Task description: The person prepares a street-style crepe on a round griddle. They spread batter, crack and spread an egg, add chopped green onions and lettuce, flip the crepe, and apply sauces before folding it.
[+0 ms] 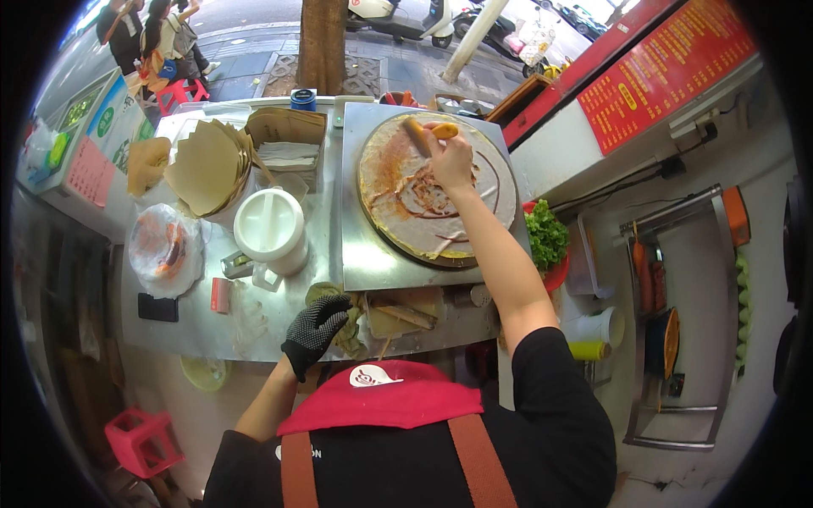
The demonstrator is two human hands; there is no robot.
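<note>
A large round crepe (381,171) covers most of a round griddle (438,259), with brown sauce smeared over its left and middle parts. Curved sauce streaks mark its right side. My bare right hand (452,159) grips a flat spreading tool (417,136) with a yellow handle, held at the crepe's upper part. Whether its blade is a brush or a scraper is unclear. My left hand (315,329), in a black dotted glove, is at the counter's front edge against a crumpled green cloth (349,336). Its fingers are partly hidden, so their grip cannot be told.
Left of the griddle stand a white lidded jug (269,225), a stack of brown paper sleeves (206,168) and a plastic-wrapped bowl (165,247). A tray (406,311) holding a scraper-like tool lies before the griddle. Lettuce (547,236) fills a red basin at right.
</note>
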